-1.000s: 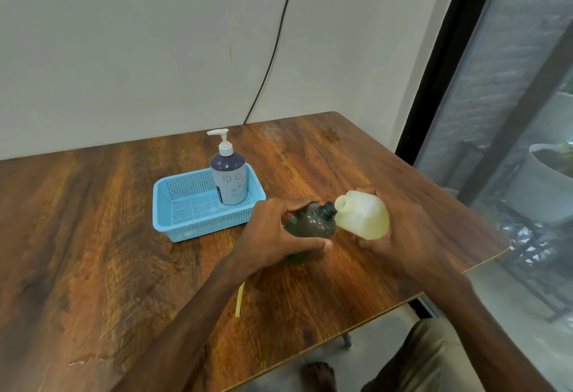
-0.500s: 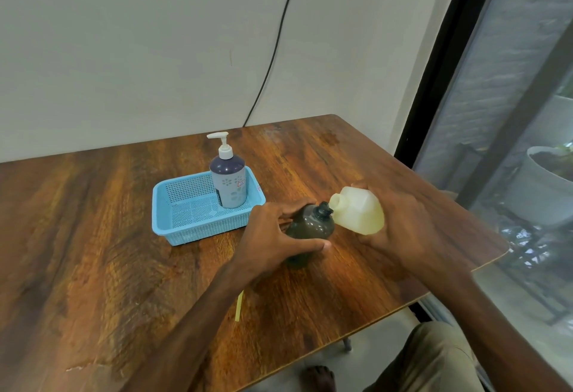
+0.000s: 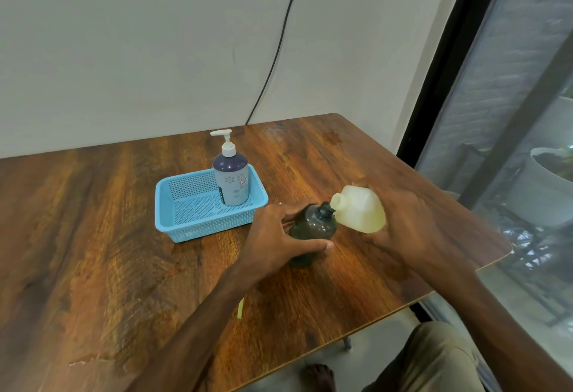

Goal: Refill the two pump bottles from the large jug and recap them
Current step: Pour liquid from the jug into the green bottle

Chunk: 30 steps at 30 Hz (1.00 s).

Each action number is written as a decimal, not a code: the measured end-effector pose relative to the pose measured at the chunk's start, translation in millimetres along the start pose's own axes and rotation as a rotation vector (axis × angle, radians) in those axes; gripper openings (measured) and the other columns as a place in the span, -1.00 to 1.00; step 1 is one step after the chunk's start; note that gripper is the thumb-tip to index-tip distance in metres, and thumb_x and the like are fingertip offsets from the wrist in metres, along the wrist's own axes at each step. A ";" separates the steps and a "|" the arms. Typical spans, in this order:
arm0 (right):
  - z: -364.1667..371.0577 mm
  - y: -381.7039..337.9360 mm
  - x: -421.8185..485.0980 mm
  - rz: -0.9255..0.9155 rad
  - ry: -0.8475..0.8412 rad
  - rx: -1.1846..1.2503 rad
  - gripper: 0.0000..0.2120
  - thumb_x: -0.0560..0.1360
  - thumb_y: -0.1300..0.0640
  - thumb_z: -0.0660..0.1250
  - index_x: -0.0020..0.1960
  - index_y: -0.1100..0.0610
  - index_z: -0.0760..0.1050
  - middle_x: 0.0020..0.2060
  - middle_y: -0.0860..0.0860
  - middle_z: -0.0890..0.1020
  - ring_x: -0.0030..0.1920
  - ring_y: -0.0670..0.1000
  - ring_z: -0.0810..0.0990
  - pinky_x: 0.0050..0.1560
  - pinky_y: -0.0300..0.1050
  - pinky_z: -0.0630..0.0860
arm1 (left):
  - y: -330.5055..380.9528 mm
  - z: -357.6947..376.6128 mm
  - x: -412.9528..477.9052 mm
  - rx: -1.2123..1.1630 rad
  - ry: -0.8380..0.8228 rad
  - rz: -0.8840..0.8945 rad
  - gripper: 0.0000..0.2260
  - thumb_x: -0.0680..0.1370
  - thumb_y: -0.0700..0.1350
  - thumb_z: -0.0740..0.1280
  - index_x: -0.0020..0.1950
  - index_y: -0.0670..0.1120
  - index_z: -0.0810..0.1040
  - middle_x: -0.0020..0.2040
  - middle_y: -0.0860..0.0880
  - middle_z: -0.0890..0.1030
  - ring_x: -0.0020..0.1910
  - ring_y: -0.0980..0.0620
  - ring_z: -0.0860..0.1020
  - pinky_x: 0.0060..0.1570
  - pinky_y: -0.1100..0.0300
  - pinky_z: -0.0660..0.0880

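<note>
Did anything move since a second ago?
Nothing clearly moved. The left hand still holds the dark bottle, the right hand still tips the jug with its mouth by the bottle's neck, and the pump bottle still stands in the blue basket.

Left hand grips dark bottle, uncapped, upright on tabletop. Right hand holds pale jug tilted, its spout right at the bottle's open neck. Blue basket behind holds capped pump bottle, upright.
</note>
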State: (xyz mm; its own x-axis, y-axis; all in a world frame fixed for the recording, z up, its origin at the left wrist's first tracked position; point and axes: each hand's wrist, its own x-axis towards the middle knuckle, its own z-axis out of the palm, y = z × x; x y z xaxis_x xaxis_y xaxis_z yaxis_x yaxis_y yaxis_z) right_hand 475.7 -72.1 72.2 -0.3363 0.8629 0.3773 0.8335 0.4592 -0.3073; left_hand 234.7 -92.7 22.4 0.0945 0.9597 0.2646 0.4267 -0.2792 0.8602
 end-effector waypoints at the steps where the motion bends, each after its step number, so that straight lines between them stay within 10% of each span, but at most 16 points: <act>1: 0.6 0.9 0.4 -0.011 0.002 0.004 -0.33 0.31 0.08 0.63 0.38 0.02 0.50 0.17 0.02 0.66 0.17 0.10 0.60 0.04 -0.03 0.50 | -0.4 0.1 -0.4 -0.007 -0.002 0.002 -0.27 0.25 0.20 0.67 0.39 0.14 0.57 0.27 0.18 0.66 0.26 0.28 0.59 0.26 0.17 0.60; 16: 7.0 1.2 6.8 -0.018 -0.024 -0.044 -0.33 0.36 0.00 0.60 0.42 0.01 0.45 0.21 0.00 0.63 0.21 0.06 0.56 0.02 -0.20 0.30 | -5.2 -0.5 -0.6 -0.020 0.001 0.012 -0.31 0.30 0.09 0.69 0.39 0.09 0.57 0.26 0.17 0.67 0.27 0.26 0.59 0.21 0.28 0.58; 30: 8.7 -0.8 7.6 -0.034 -0.021 -0.048 -0.39 0.35 0.02 0.59 0.36 0.02 0.50 0.14 0.01 0.64 0.14 0.07 0.60 0.02 -0.02 0.53 | -5.6 0.2 -3.7 -0.044 0.013 0.026 -0.35 0.31 0.05 0.69 0.36 0.14 0.55 0.24 0.20 0.67 0.26 0.28 0.60 0.22 0.26 0.59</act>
State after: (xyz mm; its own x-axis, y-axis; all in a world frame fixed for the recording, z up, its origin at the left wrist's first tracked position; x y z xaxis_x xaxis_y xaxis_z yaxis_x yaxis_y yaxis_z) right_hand 468.6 -64.1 67.8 -0.3730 0.8515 0.3685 0.8414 0.4778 -0.2524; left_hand 232.2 -94.7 16.5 0.0934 0.9518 0.2922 0.3843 -0.3052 0.8713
